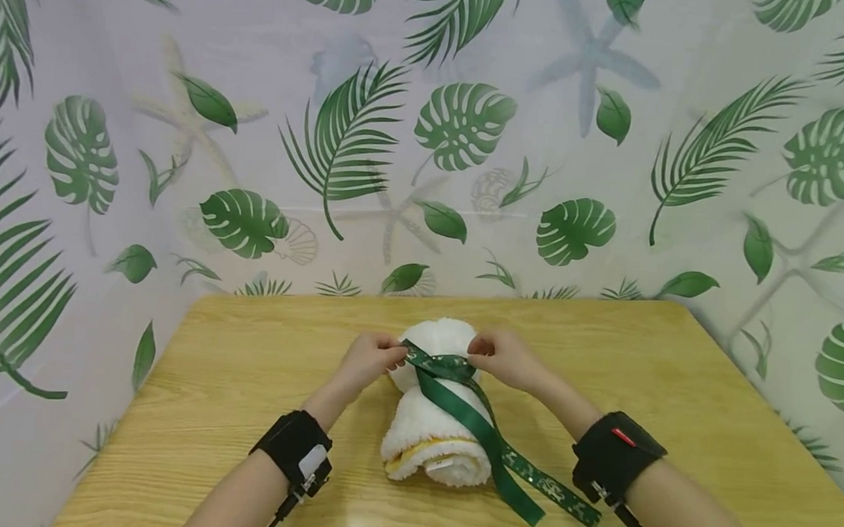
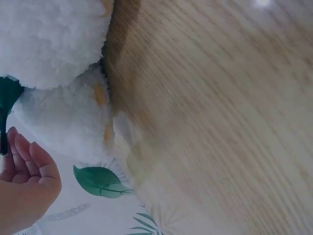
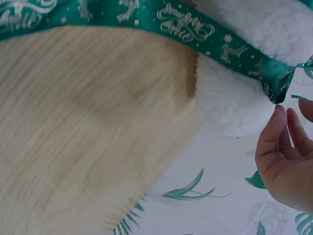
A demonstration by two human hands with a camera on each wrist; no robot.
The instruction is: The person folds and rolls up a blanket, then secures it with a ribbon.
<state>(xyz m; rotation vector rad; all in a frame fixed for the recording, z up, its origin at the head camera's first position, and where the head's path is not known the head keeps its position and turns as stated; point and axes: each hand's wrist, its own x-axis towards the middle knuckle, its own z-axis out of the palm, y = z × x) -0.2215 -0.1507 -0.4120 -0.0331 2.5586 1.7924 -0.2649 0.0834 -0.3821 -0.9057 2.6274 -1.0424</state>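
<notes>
A white fleecy roll (image 1: 438, 423) with an orange-yellow edge lies on the table, cinched at its middle by a green ribbon (image 1: 457, 409) printed in silver. On the left side, the left hand (image 1: 374, 356) pinches a piece of the ribbon between thumb and fingers. My right hand (image 1: 506, 359) holds the ribbon's right end with curled fingers. In the right wrist view, a folded ribbon loop (image 3: 276, 90) comes down right at those fingertips (image 3: 279, 111). Two ribbon tails (image 1: 525, 492) trail over the roll toward the lower right.
The wooden table (image 1: 256, 414) extends around the roll, its back edge meeting a leaf-printed cloth backdrop (image 1: 509, 244). Each wrist wears a black band (image 1: 615, 457) with a cable running down toward the near side.
</notes>
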